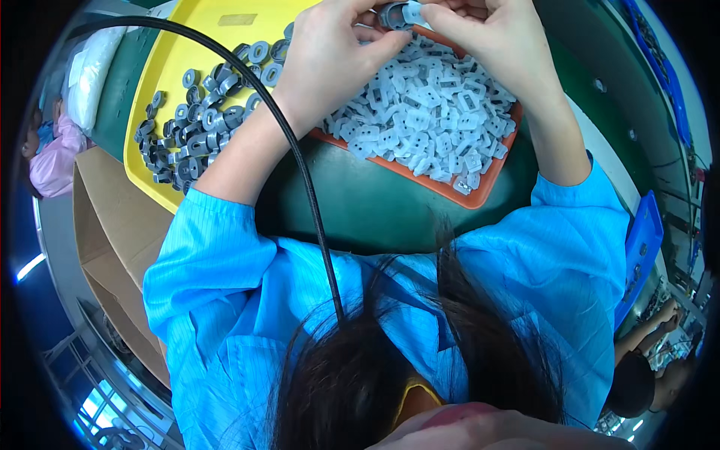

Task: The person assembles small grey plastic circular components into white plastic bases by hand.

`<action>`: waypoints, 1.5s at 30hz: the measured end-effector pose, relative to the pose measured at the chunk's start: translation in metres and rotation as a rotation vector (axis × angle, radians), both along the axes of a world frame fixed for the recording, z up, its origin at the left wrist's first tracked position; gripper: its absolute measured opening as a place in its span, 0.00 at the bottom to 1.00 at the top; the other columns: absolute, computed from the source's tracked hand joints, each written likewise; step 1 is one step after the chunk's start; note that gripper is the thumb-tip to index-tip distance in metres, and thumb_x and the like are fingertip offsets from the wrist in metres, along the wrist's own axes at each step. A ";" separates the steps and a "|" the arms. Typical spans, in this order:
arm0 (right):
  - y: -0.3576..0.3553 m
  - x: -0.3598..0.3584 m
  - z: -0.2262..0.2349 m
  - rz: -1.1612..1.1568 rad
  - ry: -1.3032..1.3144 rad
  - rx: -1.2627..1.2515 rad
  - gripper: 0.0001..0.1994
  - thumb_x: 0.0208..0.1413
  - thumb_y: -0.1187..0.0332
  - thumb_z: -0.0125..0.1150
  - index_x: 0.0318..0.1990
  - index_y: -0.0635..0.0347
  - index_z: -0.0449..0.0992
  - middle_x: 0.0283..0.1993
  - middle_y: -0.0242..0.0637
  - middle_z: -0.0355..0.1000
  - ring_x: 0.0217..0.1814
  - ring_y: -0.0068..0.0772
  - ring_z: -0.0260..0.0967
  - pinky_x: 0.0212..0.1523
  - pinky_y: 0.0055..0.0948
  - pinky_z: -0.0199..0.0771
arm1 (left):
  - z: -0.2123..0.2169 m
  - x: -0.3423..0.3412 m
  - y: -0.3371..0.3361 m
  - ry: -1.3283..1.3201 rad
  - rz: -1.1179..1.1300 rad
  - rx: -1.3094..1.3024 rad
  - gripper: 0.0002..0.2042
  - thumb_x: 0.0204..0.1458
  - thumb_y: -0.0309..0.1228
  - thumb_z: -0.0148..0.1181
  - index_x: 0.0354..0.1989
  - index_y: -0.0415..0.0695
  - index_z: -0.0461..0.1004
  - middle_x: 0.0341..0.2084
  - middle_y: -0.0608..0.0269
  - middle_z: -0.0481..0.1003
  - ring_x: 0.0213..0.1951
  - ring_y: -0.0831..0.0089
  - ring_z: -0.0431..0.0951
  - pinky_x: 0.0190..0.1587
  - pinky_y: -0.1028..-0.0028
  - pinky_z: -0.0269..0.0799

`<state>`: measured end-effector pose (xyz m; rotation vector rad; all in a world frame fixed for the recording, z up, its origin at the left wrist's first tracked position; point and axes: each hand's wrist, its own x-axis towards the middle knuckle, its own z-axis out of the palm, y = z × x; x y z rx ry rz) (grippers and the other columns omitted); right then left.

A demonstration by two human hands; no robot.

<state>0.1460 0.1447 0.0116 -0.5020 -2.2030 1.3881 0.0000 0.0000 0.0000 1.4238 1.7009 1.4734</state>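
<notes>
I am looking down over the head and blue sleeves at both hands working at the top edge of the view. The left hand (pixel 330 64) and the right hand (pixel 480 45) are meeting above the orange tray (pixel 480 196); their fingertips are pinching together on a small grey ring (pixel 391 15) and a white clip (pixel 414 13), the two parts touching each other. I am judging the step in hand as fitting a white clip onto a grey ring, with the join not yet clearly seated. The next move, as I read it, is calling for a firm, square press between thumbs and forefingers, keeping the two parts aligned. The orange tray is holding a heap of white clips (pixel 427 112) just below the hands, and the yellow tray (pixel 161 71) to the left is holding a pile of grey rings (pixel 199 127); both are resting on the green table (pixel 375 206). A black cable (pixel 300 165) is crossing the left forearm. The held parts are being cut off by the frame's top edge and partly covered by fingers, so I cannot tell how far they are joined. A cardboard box (pixel 112 217) is sitting at lower left, and other people are showing only as slivers at the rim.
</notes>
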 end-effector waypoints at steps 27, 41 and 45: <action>0.002 -0.013 -0.023 0.165 0.066 -0.855 0.07 0.61 0.76 0.65 0.46 0.65 0.80 0.39 0.34 0.80 0.37 0.22 0.77 0.39 0.19 0.78 | -0.020 -0.009 0.016 0.393 0.062 0.520 0.19 0.46 0.24 0.74 0.48 0.40 0.80 0.41 0.55 0.74 0.42 0.60 0.79 0.45 0.68 0.77; 0.018 -0.003 -0.011 0.418 -0.074 -0.477 0.13 0.58 0.70 0.70 0.49 0.65 0.80 0.38 0.37 0.82 0.36 0.22 0.80 0.42 0.18 0.80 | 0.005 -0.024 -0.002 0.440 -0.231 0.158 0.22 0.45 0.25 0.74 0.52 0.45 0.81 0.43 0.56 0.72 0.48 0.59 0.74 0.52 0.65 0.73; -0.004 -0.007 -0.009 0.237 -0.082 -0.283 0.07 0.60 0.79 0.64 0.45 0.65 0.78 0.40 0.34 0.79 0.40 0.22 0.77 0.41 0.21 0.79 | -0.001 -0.019 -0.001 0.493 -0.156 0.184 0.22 0.45 0.23 0.73 0.52 0.45 0.81 0.43 0.56 0.71 0.47 0.58 0.74 0.51 0.65 0.73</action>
